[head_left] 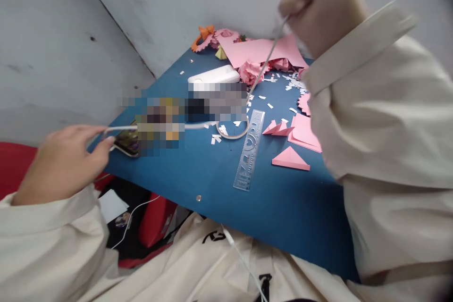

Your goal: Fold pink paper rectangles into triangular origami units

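Observation:
A white cable (195, 126) runs across the blue table. My left hand (67, 158), over the table's left edge, pinches one part of it between thumb and fingers, beside a phone (128, 142). Raised high at the upper right, my right hand (318, 2) is closed in a fist around another stretch of the cable, which slants down toward the table's middle. Part of the cable lies in a loop near a clear ruler (249, 151). A blurred patch hides the middle of the phone and what lies behind the loop.
Pink folded triangles (290, 159), pink paper squares (305, 133) and white paper scraps lie at the right of the blue table (212, 174). At the back are a white device (215, 75), a pink sheet (262, 51), crumpled pink paper and an orange piece (206, 33) near the wall.

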Motion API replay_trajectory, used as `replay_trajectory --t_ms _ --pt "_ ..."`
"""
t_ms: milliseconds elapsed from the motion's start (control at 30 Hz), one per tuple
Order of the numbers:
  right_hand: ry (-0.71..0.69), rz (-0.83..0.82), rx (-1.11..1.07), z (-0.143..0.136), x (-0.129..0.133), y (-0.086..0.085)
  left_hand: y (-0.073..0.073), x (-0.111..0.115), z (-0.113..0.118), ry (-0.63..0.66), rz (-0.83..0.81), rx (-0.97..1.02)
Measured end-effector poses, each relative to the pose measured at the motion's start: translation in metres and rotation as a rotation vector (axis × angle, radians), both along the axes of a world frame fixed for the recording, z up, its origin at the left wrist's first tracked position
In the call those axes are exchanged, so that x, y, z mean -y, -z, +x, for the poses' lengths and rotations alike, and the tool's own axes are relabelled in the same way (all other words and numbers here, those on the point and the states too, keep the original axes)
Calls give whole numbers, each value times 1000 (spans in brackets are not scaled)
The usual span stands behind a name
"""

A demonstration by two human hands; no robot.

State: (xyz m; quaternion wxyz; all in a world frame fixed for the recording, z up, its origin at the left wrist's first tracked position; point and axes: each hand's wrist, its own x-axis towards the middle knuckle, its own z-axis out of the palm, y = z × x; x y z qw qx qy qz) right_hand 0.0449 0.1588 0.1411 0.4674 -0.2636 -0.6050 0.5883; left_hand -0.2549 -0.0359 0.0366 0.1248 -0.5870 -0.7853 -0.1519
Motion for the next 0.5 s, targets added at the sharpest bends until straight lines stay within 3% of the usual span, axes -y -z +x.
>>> replay_trajectory --t_ms 100,167,267,333,433,500 --pt "-25 -11 -2 -25 23 9 -29 -20 40 102 -33 209" --pt "-97 -10 8 -42 48 26 -50 -29 66 292 -135 783" --pt "-240 -41 -32 -58 81 52 -76 -41 93 543 -221 1215" --pt "-285 -49 -104 -60 92 64 -86 -46 106 672 -96 1352" --pt "-293 -41 -135 -59 95 72 -90 -50 123 657 -76 1377" --pt "-278 -23 -140 -59 92 75 -85 -50 131 690 74 1395"
